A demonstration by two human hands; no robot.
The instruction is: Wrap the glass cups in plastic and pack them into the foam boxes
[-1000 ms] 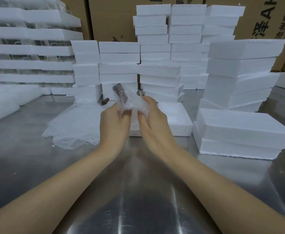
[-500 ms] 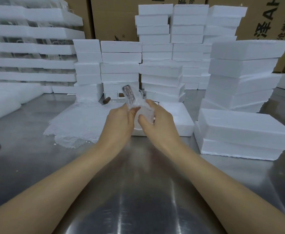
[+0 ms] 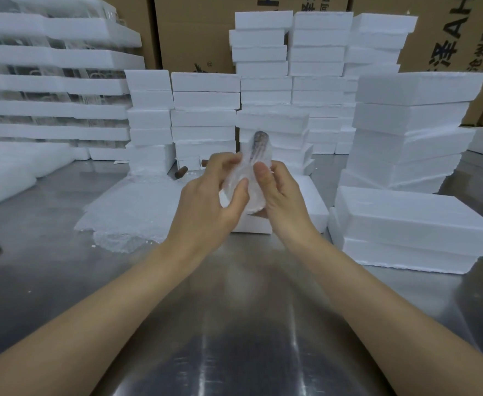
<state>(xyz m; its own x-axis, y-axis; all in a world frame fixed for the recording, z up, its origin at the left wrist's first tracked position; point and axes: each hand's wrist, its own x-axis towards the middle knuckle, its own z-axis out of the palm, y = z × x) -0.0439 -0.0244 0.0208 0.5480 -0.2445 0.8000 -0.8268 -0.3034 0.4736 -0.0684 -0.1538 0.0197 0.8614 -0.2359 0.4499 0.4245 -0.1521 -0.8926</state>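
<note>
Both hands hold a glass cup point(image 3: 256, 155) with a dark handle, swathed in clear bubble plastic, above the steel table. My left hand point(image 3: 209, 198) grips its left side, thumb across the wrap. On the right side my right hand point(image 3: 281, 195) presses the plastic against the glass. The dark handle end sticks up out of the wrap. Under the hands lies a low foam box point(image 3: 313, 201). A pile of plastic sheets point(image 3: 129, 212) lies flat to the left.
Stacks of white foam boxes point(image 3: 406, 130) fill the back and right of the steel table point(image 3: 234, 324). A closed foam box point(image 3: 411, 227) sits at right. Foam trays holding glassware point(image 3: 49, 90) stand at left. Cardboard cartons point(image 3: 194, 32) line the back. Dark handles point(image 3: 181, 172) lie by the stacks.
The wrapped cup has turned more upright and shifted slightly right. My left thumb now lies across the wrap and my right fingers have closed around its right side.
</note>
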